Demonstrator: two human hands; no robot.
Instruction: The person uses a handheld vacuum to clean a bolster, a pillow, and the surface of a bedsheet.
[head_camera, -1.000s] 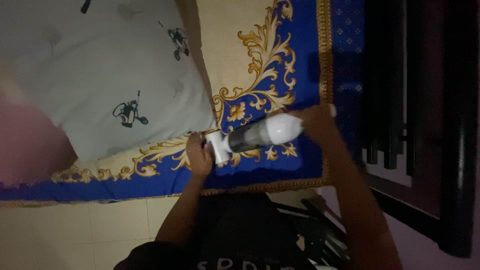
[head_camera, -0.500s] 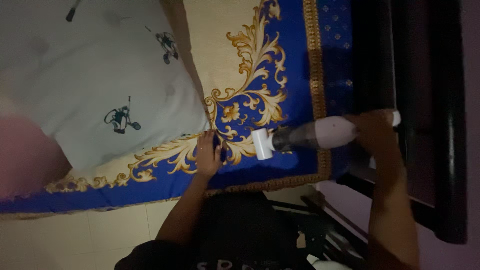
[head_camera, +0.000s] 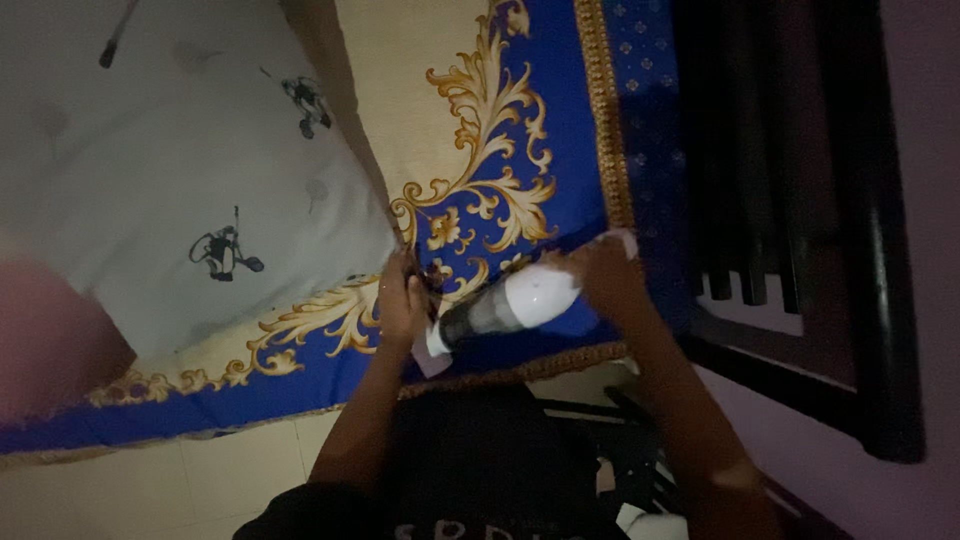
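We see a dim, grainy picture. The pale grey printed pillow (head_camera: 180, 170) at upper left catches the most light, while the dark slatted wooden bed frame (head_camera: 800, 200) at right sinks into shadow. The white handheld vacuum (head_camera: 510, 305) glares faintly. A pink blur sits out of focus at the left edge.

Royal blue bedspread (head_camera: 560, 130) here, cream centre, gold scrolling leaf flourishes curling across it and a gold braided border along the edge. Pale grey-white pillow (head_camera: 150, 180) on top, scattered with small dark printed figures. The handheld vacuum (head_camera: 505, 308) shows a white body with a dark translucent grey middle and white nozzle. Headboard (head_camera: 800, 200) is near-black wood. Floor (head_camera: 150, 490) tiles pale cream.
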